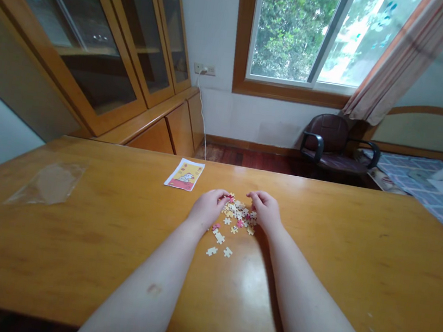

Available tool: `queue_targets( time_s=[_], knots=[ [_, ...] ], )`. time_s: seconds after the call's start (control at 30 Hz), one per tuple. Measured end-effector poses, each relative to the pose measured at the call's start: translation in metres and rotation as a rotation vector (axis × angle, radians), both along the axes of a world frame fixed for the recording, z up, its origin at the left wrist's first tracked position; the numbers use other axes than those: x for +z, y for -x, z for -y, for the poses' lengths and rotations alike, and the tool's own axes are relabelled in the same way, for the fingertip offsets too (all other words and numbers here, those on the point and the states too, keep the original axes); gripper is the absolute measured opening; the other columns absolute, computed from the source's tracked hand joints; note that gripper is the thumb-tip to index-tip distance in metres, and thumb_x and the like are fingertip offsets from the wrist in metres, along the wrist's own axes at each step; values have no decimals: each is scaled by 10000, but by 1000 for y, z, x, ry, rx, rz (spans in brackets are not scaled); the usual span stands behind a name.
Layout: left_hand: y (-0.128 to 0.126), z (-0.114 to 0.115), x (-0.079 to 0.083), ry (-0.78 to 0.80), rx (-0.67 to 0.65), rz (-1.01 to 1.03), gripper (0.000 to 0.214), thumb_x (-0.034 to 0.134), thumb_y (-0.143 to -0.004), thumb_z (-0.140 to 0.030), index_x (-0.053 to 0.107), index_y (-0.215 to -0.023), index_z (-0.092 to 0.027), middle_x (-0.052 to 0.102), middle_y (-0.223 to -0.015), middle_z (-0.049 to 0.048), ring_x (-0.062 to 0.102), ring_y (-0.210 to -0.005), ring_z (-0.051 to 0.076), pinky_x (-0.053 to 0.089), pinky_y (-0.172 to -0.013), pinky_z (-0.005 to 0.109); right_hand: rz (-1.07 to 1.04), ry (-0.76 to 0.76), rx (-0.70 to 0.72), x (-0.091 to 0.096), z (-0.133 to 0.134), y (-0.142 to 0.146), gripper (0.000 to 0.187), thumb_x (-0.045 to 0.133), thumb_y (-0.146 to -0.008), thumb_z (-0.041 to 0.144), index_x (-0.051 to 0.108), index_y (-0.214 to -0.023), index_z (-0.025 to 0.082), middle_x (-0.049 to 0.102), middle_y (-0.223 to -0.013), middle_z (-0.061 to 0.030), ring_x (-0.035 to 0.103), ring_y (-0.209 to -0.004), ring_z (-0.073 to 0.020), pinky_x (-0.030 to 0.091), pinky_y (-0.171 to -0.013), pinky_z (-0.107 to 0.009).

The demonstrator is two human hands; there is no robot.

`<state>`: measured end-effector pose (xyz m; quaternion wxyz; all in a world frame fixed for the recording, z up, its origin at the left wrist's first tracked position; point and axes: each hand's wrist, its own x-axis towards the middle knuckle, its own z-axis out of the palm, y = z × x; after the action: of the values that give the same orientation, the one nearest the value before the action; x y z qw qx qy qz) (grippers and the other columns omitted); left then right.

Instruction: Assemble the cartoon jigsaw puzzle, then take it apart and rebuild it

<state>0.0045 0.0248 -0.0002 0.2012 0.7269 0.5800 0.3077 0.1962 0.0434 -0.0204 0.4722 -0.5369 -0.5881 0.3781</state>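
A loose pile of small jigsaw puzzle pieces (239, 210), cream, yellow and pink, lies on the wooden table (111, 249). My left hand (210, 206) is at the pile's left side, its fingers closed together by a pink piece at the far edge; what they pinch is too small to make out. At the right side, my right hand (265, 208) is curled, thumb and forefinger pressed together a little above the pile. Whether a piece is between them does not show. Nearer to me, a few cream pieces (218, 236) lie apart from the pile.
Beyond my left hand lies a picture card (185, 175) with a cartoon animal on yellow and red. A clear plastic bag (52, 182) rests at the table's left. Behind the table are a glass-door cabinet (152, 96), an armchair (332, 143) and a bed (421, 183).
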Motion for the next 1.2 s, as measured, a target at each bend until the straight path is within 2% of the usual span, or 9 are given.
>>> queue_targets(
  time_s=[0.33,0.63,0.73,0.87,0.97,1.07,1.13,1.2],
  knots=[
    [0,4,5,-111,14,8,275,429,-906,-344,647,-853,-185,650,-860,49,595,-837,181,447,-756,286,59,-71,-19,0,-2,0,348,517,-784,465,682,-714,167,632,-667,-18,577,-691,-171,424,-677,-271],
    [-1,10,11,-152,13,12,297,390,-911,-322,639,-816,-190,655,-857,47,599,-861,177,453,-787,279,70,-50,-18,3,0,1,344,501,-792,472,654,-718,173,575,-578,6,521,-579,-145,384,-582,-252],
    [1,14,25,-88,-21,-117,279,416,-896,-325,665,-863,-203,672,-888,43,609,-849,174,455,-769,274,88,-53,-21,1,-1,0,360,494,-799,485,651,-715,173,578,-583,3,516,-583,-147,382,-587,-254],
    [6,25,54,190,-118,-473,181,533,-782,-237,710,-815,-253,700,-868,27,631,-797,203,452,-712,296,115,-44,-18,0,-2,-1,381,480,-811,499,654,-723,172,584,-588,-2,528,-593,-153,383,-595,-255],
    [5,35,68,296,-147,-584,188,586,-736,-216,722,-852,-274,706,-881,32,638,-779,208,453,-687,293,119,-39,-14,0,-2,-1,376,479,-813,492,656,-723,173,590,-591,-4,542,-599,-157,385,-597,-256],
    [0,42,65,209,-254,-705,196,576,-767,-207,718,-893,-257,691,-902,59,635,-831,229,455,-724,317,108,-50,-24,-2,-3,0,368,482,-813,485,658,-732,172,593,-596,-4,544,-603,-159,384,-595,-257],
    [0,46,56,103,-366,-758,195,530,-801,-177,708,-862,-229,669,-923,73,620,-872,233,454,-745,328,99,-50,-27,-3,-4,0,363,481,-814,482,656,-737,173,594,-600,-5,543,-605,-160,383,-594,-257],
    [2,49,46,43,-409,-777,195,515,-811,-156,696,-857,-211,653,-939,79,606,-895,231,451,-769,336,99,-47,-23,-4,-5,1,360,481,-816,481,652,-735,174,589,-596,-5,538,-598,-159,380,-585,-255]
  ],
)
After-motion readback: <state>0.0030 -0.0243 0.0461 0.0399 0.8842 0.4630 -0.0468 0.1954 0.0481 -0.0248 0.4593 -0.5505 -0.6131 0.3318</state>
